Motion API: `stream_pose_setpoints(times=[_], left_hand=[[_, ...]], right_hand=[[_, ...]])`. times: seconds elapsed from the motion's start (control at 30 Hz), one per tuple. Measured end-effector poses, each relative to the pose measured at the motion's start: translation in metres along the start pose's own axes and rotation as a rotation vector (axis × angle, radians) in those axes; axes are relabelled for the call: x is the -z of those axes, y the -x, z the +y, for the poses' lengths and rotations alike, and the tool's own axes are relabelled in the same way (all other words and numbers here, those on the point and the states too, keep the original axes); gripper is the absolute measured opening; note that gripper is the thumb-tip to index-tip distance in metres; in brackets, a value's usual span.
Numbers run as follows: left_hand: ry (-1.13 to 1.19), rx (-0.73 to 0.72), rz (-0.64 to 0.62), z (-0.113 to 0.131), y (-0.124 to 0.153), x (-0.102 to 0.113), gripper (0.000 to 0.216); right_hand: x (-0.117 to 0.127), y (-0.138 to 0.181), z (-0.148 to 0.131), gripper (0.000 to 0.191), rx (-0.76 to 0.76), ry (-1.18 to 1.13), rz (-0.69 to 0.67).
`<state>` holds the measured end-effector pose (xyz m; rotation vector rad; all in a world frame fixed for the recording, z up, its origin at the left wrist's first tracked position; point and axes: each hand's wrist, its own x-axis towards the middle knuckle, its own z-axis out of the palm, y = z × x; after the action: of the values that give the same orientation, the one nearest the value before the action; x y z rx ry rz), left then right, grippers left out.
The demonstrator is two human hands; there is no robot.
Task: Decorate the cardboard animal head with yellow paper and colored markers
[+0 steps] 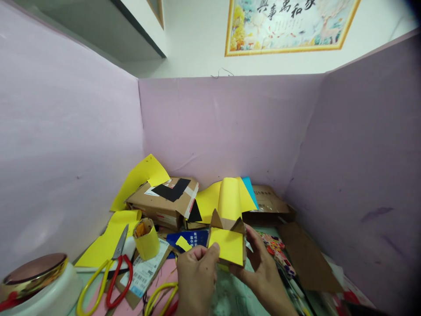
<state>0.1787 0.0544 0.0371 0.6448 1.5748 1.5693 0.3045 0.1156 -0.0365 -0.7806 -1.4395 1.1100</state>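
Note:
A small cardboard box with a yellow paper square on its near face is held up between my hands. Pointed brown flaps stand at its top. My left hand is closed at the left edge, its thumb pressed on the yellow paper. From the right, my right hand grips the box's side and lower corner. Just behind the box rises a rolled yellow paper tube; whether it is joined to the box is hidden. Left of my left hand stands a short yellow-wrapped cardboard ring.
Scissors with red and yellow handles lie at the left, near a white jar. A taped cardboard carton and yellow sheets are behind. Flat brown cardboard lies right. Pale purple panels enclose the table.

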Motion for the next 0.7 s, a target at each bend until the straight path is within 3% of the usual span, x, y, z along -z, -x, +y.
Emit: stream_pose_setpoints(times=[0.17,0.47,0.7], left_hand=[[0.025,-0.070,-0.057,-0.001,0.001,0.004,0.046],[-0.039,-0.212,-0.071,-0.012,-0.006,0.036,0.046],[-0.079,-0.209,-0.093,-0.022,-0.018,0.044,0.044]], right_hand=[[0.001,-0.015,-0.004,0.076,-0.033,-0.059,-0.009],[-0.006,-0.085,-0.012,0.085,-0.178,-0.090,-0.064],[0.016,-0.086,-0.019,0.080,-0.209,-0.085,-0.138]])
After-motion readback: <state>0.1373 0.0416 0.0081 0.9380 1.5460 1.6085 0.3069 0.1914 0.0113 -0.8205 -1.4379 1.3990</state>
